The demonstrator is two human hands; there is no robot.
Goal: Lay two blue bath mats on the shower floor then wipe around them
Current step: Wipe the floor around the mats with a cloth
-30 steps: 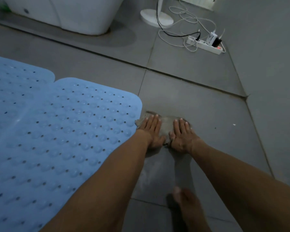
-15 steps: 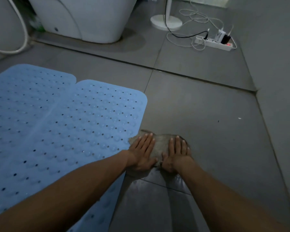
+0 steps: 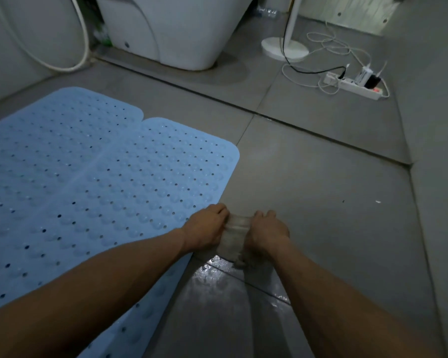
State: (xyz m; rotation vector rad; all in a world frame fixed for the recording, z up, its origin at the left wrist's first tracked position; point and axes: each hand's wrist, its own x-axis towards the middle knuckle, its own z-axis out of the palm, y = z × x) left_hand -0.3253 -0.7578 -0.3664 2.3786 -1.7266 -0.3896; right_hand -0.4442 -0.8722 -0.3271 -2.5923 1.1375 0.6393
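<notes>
Left hand (image 3: 207, 228): showing bare, wearing no glove, ring or band.
Right hand (image 3: 267, 233): showing bare as well, nothing worn on the fingers.
Wrists: carrying no watch or bracelet.
Forearms: showing uncovered up to the frame edge, no sleeve appearing.

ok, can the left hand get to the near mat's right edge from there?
Probably yes. The left hand grips the cloth right beside the blue mat, nothing lying between them; it would only need to let go, since the right hand grips the cloth too.
</notes>
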